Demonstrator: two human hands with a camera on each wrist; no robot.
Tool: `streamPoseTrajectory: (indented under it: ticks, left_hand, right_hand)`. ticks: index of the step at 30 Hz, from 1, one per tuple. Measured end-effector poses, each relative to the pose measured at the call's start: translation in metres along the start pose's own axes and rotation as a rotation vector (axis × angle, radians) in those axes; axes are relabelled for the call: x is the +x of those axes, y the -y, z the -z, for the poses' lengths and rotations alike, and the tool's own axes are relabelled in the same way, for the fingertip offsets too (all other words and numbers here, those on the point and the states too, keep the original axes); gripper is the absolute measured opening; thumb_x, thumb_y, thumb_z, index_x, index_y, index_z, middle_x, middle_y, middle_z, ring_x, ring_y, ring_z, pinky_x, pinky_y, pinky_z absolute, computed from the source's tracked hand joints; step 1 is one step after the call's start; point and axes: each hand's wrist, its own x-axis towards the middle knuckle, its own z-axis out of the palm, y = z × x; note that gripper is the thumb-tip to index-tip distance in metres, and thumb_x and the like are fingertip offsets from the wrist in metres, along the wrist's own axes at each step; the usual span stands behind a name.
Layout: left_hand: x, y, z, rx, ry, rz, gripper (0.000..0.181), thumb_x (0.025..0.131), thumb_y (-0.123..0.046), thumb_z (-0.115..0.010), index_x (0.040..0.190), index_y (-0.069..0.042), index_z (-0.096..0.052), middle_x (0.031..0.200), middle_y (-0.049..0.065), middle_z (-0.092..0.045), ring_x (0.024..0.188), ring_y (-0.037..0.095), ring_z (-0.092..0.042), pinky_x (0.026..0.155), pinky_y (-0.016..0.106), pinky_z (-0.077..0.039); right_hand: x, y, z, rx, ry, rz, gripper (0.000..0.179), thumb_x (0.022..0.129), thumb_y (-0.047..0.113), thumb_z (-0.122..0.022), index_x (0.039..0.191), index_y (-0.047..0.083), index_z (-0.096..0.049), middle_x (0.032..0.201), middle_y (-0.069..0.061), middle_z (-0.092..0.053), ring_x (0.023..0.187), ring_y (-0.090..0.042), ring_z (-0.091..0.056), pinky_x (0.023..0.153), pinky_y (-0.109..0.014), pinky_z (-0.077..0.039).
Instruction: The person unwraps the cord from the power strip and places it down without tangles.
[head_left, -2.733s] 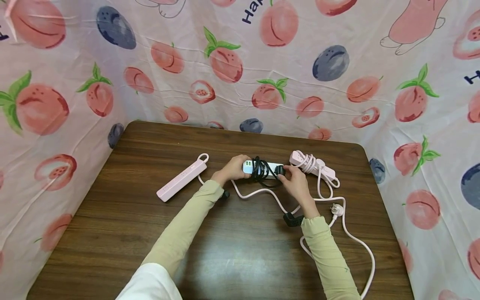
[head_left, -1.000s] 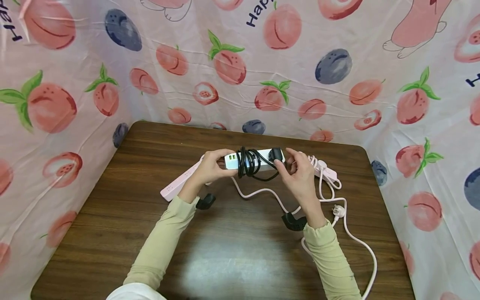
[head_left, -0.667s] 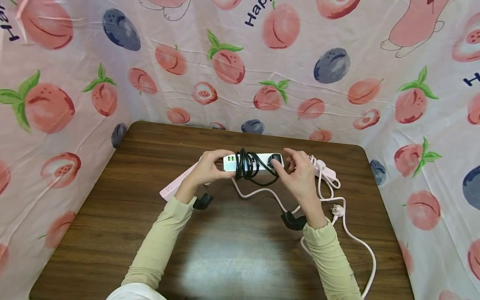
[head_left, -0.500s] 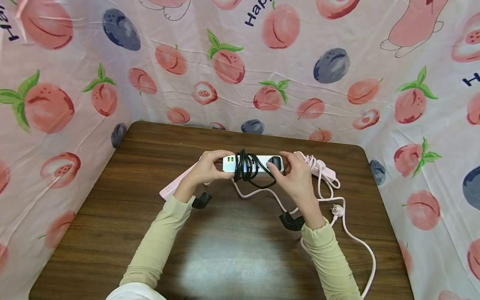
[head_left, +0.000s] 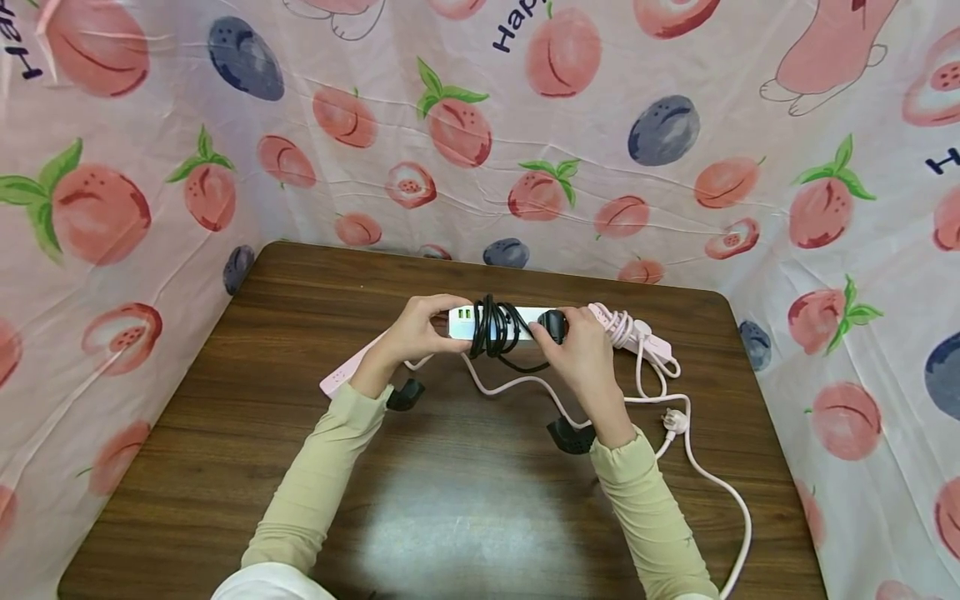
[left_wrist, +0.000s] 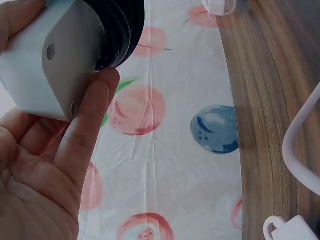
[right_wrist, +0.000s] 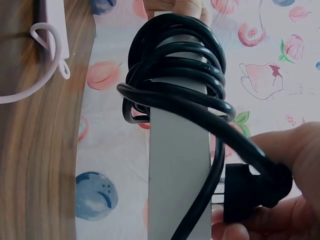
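A white power strip (head_left: 505, 323) is held up over the table, with its black cord (right_wrist: 175, 65) wound round it in several loops. My left hand (head_left: 414, 335) grips the end with the green USB ports, thumb on top and fingers below. At the other end my right hand (head_left: 587, 357) pinches the black plug (right_wrist: 239, 192) between thumb and fingers. In the right wrist view, metal prongs (right_wrist: 218, 194) show between the plug and the side of the strip. The left wrist view shows the strip's white end (left_wrist: 55, 60) resting against my curled fingers.
A pink power strip (head_left: 343, 377) lies partly behind my left arm. Another pink strip (head_left: 654, 347), wrapped in its cord, lies beyond my right hand. A pale pink cord (head_left: 517, 382) crosses the wooden table (head_left: 450, 500), and a pale plug (head_left: 675, 420) lies at right. A fruit-print cloth hangs behind.
The white strip has risen off the table and shifted left in my hands. My right fingers came loose around the plug, then closed on it again. The pink strips stay put.
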Motion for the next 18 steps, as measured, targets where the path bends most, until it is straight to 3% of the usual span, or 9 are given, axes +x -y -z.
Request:
streamPoseTrajectory:
  ticks: [2,10,13,18]
  left_hand:
    - [0.0,0.002,-0.001,-0.003,0.002,0.012,0.046,0.064,0.007,-0.079,0.106,0.009,-0.063,0.094,0.019,-0.065,0.078,0.018,-0.062,0.068,0.027,-0.056]
    - [0.0,-0.038,0.0,0.036,0.017,0.012,0.043,0.065,0.01,-0.077,0.105,0.015,-0.061,0.093,0.025,-0.064,0.077,0.023,-0.061,0.068,0.041,-0.056]
    - [0.0,-0.038,-0.002,0.061,0.031,0.008,0.043,0.065,0.01,-0.077,0.104,0.015,-0.06,0.094,0.025,-0.064,0.078,0.024,-0.06,0.069,0.041,-0.056]
    - [0.001,-0.012,-0.007,0.079,0.033,-0.021,0.047,0.063,0.008,-0.079,0.106,0.014,-0.06,0.098,0.025,-0.064,0.081,0.028,-0.06,0.07,0.044,-0.055]
  right_hand:
    - [0.002,0.001,0.001,0.0,0.02,-0.025,0.041,0.078,0.028,-0.075,0.094,-0.008,-0.065,0.084,-0.021,-0.061,0.077,-0.036,-0.059,0.062,-0.046,-0.048]
    - [0.005,-0.005,-0.003,0.067,0.035,-0.048,0.034,0.076,0.019,-0.075,0.09,-0.01,-0.064,0.081,-0.023,-0.062,0.074,-0.036,-0.057,0.063,-0.045,-0.046]
    - [0.004,-0.009,-0.006,0.095,0.038,-0.056,0.031,0.075,0.016,-0.074,0.088,-0.01,-0.063,0.078,-0.022,-0.062,0.07,-0.034,-0.057,0.059,-0.043,-0.047]
    - [0.004,-0.015,-0.01,0.138,0.073,-0.086,0.025,0.076,0.013,-0.068,0.085,-0.009,-0.062,0.073,-0.019,-0.061,0.059,-0.027,-0.054,0.049,-0.034,-0.045]
